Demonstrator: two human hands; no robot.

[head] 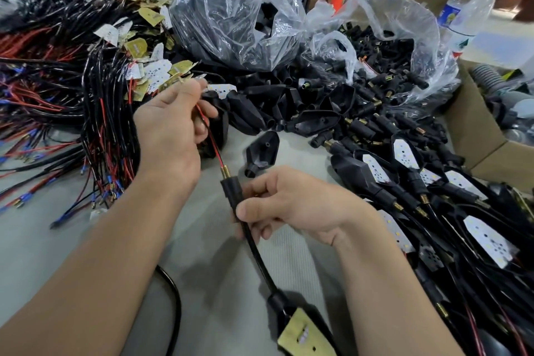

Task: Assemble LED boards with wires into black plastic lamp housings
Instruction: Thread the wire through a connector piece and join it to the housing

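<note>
My left hand [170,127] pinches a thin red and black wire pair [213,143] that runs down into a black stem with a brass tip [229,186]. My right hand [291,205] grips that stem and its black sheathed cable [255,251]. The cable leads down to an LED board [303,334], yellow back side up, near the bottom edge. One empty black lamp housing [261,150] lies just beyond my right hand. More empty housings [315,121] are heaped behind it.
Wired LED boards [109,89] are piled at the left. Finished lamps with white boards [433,182] lie at the right. Clear bags hold housings [239,17] and stems [390,66]. A water bottle [465,14] and cardboard boxes [476,136] stand at the far right.
</note>
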